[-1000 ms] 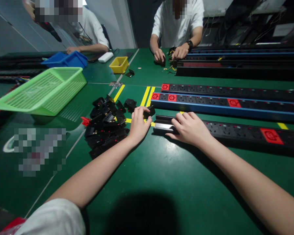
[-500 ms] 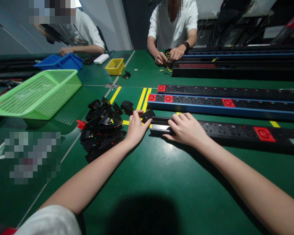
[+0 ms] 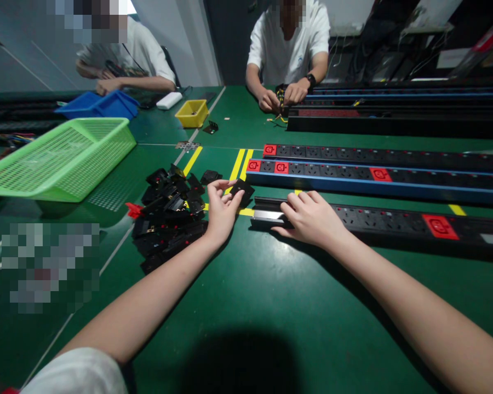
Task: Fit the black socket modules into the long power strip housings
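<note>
Between the thumb and fingers of my left hand [image 3: 223, 210] is a black socket module [image 3: 242, 191], tilted, just left of the power strip's end. My right hand [image 3: 312, 219] is wrapped over the near black power strip [image 3: 378, 224], which lies flat with its bare channel end pointing left. A red socket [image 3: 440, 226] sits farther along this strip, and part of its row of sockets is hidden under my right hand. Left of my left hand lies a heap of loose black socket modules [image 3: 172, 205], with one red module [image 3: 135, 210] at its edge.
Beyond the near strip lie a blue-sided power strip [image 3: 332, 182] and another black strip [image 3: 332, 154]. A green basket [image 3: 107, 148], a blue bin [image 3: 123, 104] and a yellow bin [image 3: 184, 121] stand on the left. Two co-workers sit across the table; one handles wires.
My left hand has drawn slightly left from the strip's end with the socket module, which is now turned with a flat face showing. My right hand stays on the power strip.
</note>
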Demonstrator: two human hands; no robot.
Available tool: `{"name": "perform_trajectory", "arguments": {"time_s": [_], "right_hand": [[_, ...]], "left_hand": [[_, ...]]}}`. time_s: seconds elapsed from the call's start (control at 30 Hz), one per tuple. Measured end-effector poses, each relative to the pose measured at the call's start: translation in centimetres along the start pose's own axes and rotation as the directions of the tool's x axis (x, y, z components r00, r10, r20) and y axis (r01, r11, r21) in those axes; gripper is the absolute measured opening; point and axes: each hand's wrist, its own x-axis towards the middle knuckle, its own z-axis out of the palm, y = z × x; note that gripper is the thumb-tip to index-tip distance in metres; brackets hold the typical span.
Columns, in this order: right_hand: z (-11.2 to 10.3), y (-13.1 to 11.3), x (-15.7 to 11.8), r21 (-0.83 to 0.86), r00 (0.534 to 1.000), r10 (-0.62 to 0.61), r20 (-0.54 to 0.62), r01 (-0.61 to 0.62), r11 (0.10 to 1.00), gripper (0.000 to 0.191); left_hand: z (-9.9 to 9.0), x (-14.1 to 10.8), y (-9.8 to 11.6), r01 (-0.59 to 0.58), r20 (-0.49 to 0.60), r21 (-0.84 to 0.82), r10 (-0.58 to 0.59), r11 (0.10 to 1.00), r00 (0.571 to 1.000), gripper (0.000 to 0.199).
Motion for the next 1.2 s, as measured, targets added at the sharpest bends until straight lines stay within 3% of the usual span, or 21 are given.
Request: {"name": "perform_trajectory", "arguments": {"time_s": [0.13,0.33,0.67,0.87,1.2], "right_hand": [[0.07,-0.02,0.03,0.004,1.000,0.003,0.002,-0.003,1.000,0.045],[0.09,0.00,0.02,-0.004,1.000,0.002,0.010,-0.001,1.000,0.044],[0.10,0.00,0.00,-0.001,1.000,0.002,0.006,-0.002,1.000,0.045],[0.13,-0.01,0.05,-0.003,1.000,0.002,0.008,-0.002,1.000,0.045],[0.23,-0.04,0.04,0.011,1.000,0.003,0.018,-0.004,1.000,0.045]], "left_hand": [[-0.10,0.07,0.26,-0.034,0.018,0.045,0.034,0.998,0.999,0.027],[-0.33,0.21,0.84,-0.051,0.013,0.104,0.050,0.993,0.999,0.036],[-0.47,0.48,0.04,0.085,0.071,0.071,-0.090,0.994,0.993,0.027],[-0.33,0.23,0.77,0.082,0.176,0.108,-0.101,0.991,0.979,0.023],[-0.26,-0.02,0.88,0.064,0.197,0.200,-0.104,0.978,0.975,0.027]]}}
